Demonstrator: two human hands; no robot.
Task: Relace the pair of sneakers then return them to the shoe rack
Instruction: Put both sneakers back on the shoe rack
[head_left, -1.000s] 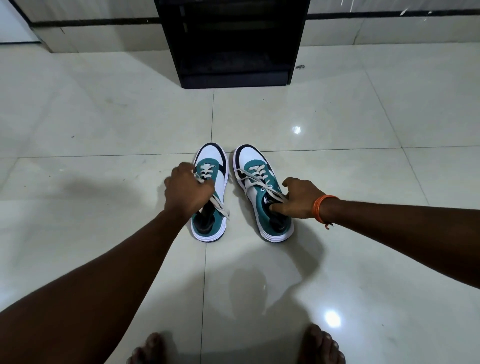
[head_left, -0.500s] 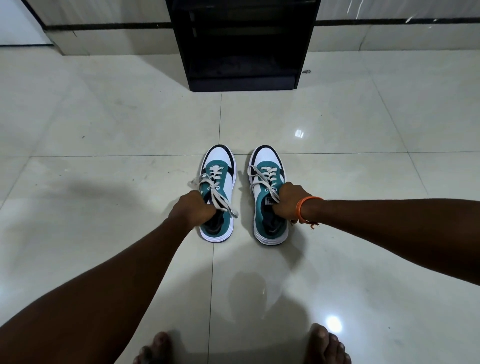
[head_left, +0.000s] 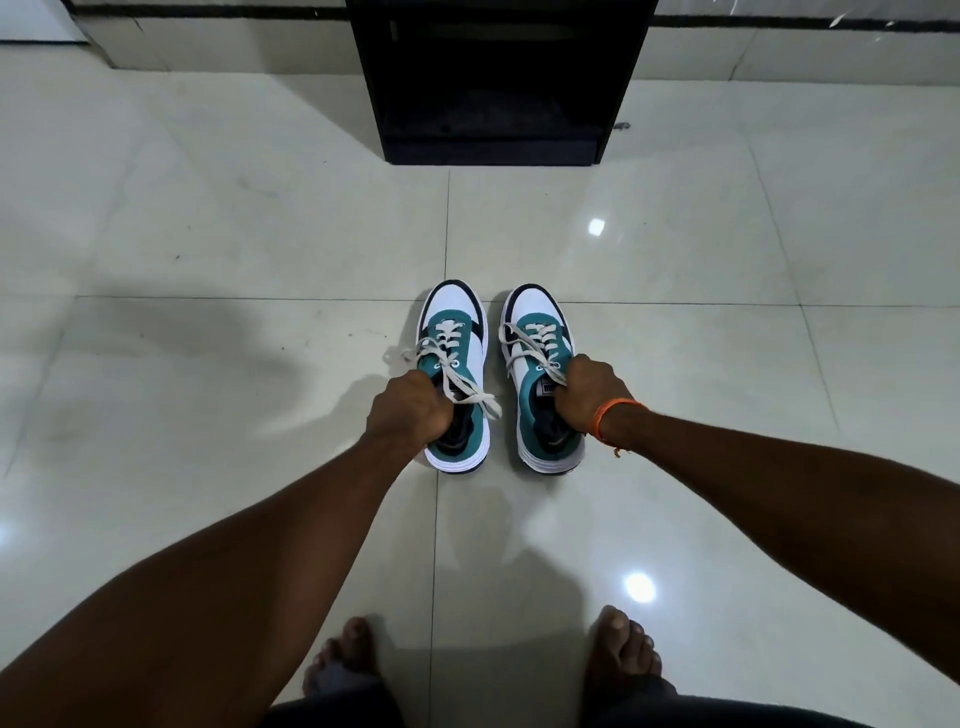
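Two white, teal and navy sneakers stand side by side on the tiled floor, toes pointing away from me. My left hand (head_left: 408, 413) grips the left sneaker (head_left: 457, 332) at its tongue and collar, fingers inside the opening. My right hand (head_left: 587, 392) grips the right sneaker (head_left: 535, 332) the same way. Both shoes carry pale laces threaded through the eyelets, with loose ends trailing over their sides. The black shoe rack (head_left: 493, 83) stands against the wall straight ahead, its lowest shelf open and dark.
Glossy pale floor tiles (head_left: 208, 234) spread all around, with light reflections. My bare feet (head_left: 618, 654) show at the bottom edge. An orange band sits on my right wrist (head_left: 608, 415). A small dark speck lies by the rack's right foot.
The sneakers have straightened so they sit parallel, and my hands have slid back from the laces to the collars. The rack looks closer in the view.
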